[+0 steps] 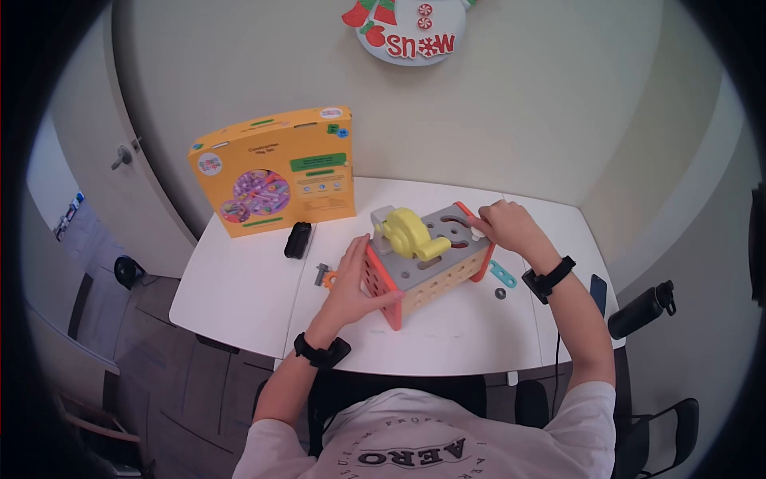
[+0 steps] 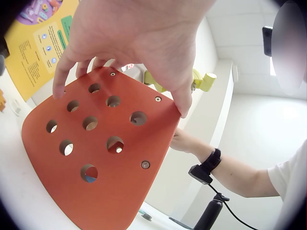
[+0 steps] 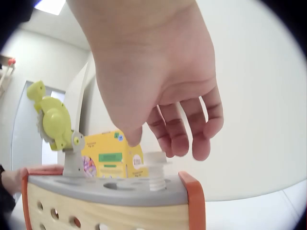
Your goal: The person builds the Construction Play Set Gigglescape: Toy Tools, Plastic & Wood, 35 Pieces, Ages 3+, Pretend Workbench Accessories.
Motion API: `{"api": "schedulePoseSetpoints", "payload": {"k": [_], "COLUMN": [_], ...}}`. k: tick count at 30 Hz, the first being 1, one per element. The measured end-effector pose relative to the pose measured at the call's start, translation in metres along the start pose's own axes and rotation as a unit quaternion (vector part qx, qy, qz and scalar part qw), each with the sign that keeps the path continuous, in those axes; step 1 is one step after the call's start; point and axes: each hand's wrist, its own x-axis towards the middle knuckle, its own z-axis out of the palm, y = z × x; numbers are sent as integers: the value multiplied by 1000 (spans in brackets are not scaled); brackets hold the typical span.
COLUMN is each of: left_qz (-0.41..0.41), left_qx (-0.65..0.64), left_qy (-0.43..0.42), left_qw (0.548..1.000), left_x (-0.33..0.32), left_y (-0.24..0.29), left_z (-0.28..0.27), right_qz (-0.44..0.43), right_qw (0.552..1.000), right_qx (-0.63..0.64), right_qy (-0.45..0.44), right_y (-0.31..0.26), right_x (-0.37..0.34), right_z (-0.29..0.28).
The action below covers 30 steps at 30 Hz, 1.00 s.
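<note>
On the white table [image 1: 471,350], a yellow carton [image 1: 275,172] stands at the back left, probably put there to leave working room in front. The toy workbench [image 1: 415,275] sits near the middle, aslant, with one end toward each hand. The left hand [image 1: 345,291] grips its red end panel [image 2: 93,144], likely to steady it; the right hand [image 1: 515,227] hangs over the opposite end, fingers loosely bent, with no grip visible. Between them the yellow saw-like piece [image 1: 403,231] rises from the top, a possible obstacle. Around lie a black case [image 1: 298,239], a teal strip [image 1: 503,274] and a grey bolt [image 1: 321,275]; a white screw [image 3: 156,179] stands upright by the right fingertips, and a dark nut [image 1: 500,294] rests near the strip.
</note>
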Motion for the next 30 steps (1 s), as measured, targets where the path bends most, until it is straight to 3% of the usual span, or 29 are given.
{"api": "schedulePoseSetpoints", "payload": {"k": [2,5,8,11,14,17,23,26,29,30], "left_qz": [21,4,-14,2,9,13,0,30,16,5], "left_qx": [41,28,-4,0,5,10,6,28,14,1], "left_qy": [4,2,-3,0,-1,0,-2,4,2,-2], "left_qw": [999,1000,1000,1000,1000,1000,1000,999,1000,1000], "left_x": [1,-2,-2,-2,0,-1,-2,-2,-3,-3], "left_y": [-5,2,9,7,11,13,5,-2,3,5], "left_z": [0,-1,-3,-2,-5,-5,-2,-1,-3,-3], "right_qz": [-9,-169,-36,17,23,-131,10,-2,-138,-94], "right_qw": [990,974,996,997,998,973,997,996,972,987], "right_qx": [143,137,67,-69,48,188,-71,84,186,130], "right_qy": [9,58,-38,-29,15,-1,-25,12,22,0], "right_y": [-1,20,9,-4,-5,17,2,0,16,19], "right_x": [-4,-2,-2,2,-4,-3,3,-5,-5,-5], "right_z": [-16,-4,-9,1,-17,-10,6,-14,-6,-3]}}
